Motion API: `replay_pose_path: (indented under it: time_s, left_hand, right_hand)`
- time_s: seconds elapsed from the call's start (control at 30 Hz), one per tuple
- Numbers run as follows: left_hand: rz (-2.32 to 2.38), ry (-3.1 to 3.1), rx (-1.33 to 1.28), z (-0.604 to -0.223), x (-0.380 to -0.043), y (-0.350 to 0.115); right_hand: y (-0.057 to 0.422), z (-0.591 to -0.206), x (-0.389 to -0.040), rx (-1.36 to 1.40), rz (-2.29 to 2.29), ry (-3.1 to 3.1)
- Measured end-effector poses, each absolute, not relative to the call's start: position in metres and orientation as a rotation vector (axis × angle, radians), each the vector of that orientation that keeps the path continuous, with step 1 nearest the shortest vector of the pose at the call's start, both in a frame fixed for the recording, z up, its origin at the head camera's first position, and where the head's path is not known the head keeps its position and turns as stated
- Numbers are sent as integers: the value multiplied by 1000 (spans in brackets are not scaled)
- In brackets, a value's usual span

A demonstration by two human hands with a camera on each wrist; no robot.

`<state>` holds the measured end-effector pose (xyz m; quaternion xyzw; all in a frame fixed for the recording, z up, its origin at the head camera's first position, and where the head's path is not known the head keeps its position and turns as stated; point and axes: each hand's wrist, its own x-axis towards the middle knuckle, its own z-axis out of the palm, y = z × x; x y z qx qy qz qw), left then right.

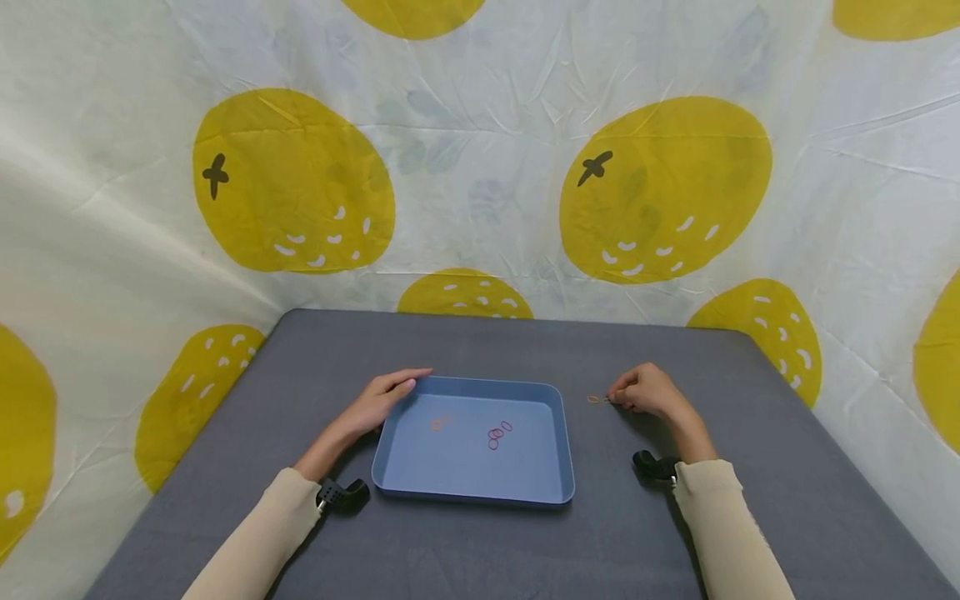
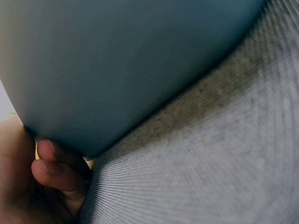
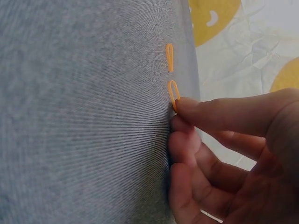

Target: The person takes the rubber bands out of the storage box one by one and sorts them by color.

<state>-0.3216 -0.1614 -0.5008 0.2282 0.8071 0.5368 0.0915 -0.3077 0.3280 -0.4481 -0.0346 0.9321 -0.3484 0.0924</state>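
Note:
My left hand [image 1: 381,403] holds the far left corner of a shallow blue tray [image 1: 468,487], thumb at the rim. Beside the tray's outer wall [image 2: 117,70] in the left wrist view, some of its fingers [image 2: 56,175] are curled. In the tray lie several pinkish-red rubber bands [image 1: 492,444] near the middle and a small group of orange ones [image 1: 437,425] to the left. Right of the tray, my right hand [image 1: 647,390] pinches one end of an orange rubber band [image 3: 173,84] between thumb and forefinger, low at the cloth. Another orange band [image 3: 169,57] lies just beyond it.
A grey cloth [image 1: 480,550] covers the table under the tray. Behind and at the sides hangs a pale curtain [image 1: 480,208] printed with big yellow fruit. Each wrist wears a black camera [image 1: 345,497].

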Motion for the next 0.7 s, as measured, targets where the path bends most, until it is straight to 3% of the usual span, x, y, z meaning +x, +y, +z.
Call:
replay_pose_path:
  time_s: [0.7]
  left_hand:
    - [1587,2412,687,-499,-320,-161]
  right_hand:
    - [326,-444,-305,-37,-1034,2735]
